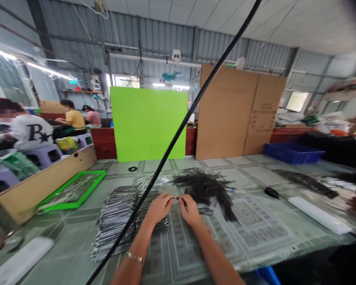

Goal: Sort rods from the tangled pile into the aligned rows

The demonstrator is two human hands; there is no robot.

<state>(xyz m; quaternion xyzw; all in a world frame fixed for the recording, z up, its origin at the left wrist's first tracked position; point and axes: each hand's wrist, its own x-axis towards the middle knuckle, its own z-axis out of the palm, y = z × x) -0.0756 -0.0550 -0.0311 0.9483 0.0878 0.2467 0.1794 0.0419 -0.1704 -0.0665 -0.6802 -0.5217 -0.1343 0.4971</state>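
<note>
My left hand (pixel 159 207) and my right hand (pixel 190 209) meet over the middle of the table, fingers pinched. Between their fingertips shows the end of a small thin piece (pixel 175 197), too small to name; both hands seem to grip it. Left of my left hand lie rows of shiny metal rods (pixel 114 215), stacked side by side. Beyond and beside my right hand is a loose heap of thin black strips (pixel 206 186), some hanging toward me.
A green-rimmed tray (pixel 74 192) with thin pieces lies left. A blue crate (pixel 293 153), a dark oval object (pixel 271 192) and a white bar (pixel 319 215) are right. Behind stand a green panel (pixel 150 124) and cardboard (pixel 225 114). A black cable (pixel 178 136) crosses the view. Several people sit left.
</note>
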